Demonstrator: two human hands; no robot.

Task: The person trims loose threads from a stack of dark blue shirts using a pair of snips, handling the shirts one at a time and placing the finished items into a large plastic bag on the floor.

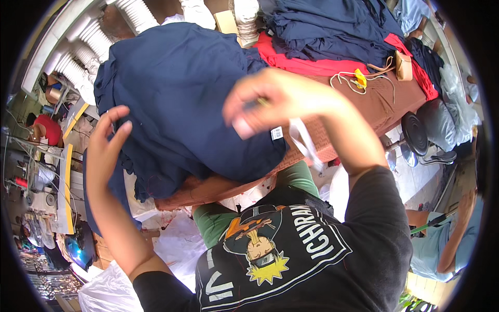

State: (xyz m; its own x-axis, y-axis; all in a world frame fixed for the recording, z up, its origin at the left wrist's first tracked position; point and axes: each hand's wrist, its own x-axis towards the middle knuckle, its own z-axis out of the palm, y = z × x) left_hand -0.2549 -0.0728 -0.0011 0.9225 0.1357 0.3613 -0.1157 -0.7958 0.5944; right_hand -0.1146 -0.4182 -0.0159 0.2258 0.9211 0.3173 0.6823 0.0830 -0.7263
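Observation:
A pile of navy blue cloth (176,99) lies in front of me, its front edge hanging over the table's near side. My left hand (106,132) is at the pile's left edge, thumb and fingers apart, with nothing seen between them. Above the right part of the cloth is my right hand (273,101), blurred by motion. Its fingers curl round a small dark and yellowish object (257,103), too smeared to name. Below that wrist hangs a white strip (306,143); where it is attached I cannot tell. A small white label (277,133) shows at the cloth's right edge.
The brown-covered table (374,106) carries more navy cloth (332,36), red cloth (312,65), a yellow item (360,78) with cords and a tan block (403,66). White rolls (93,39) line the back left. People are at far left and lower right.

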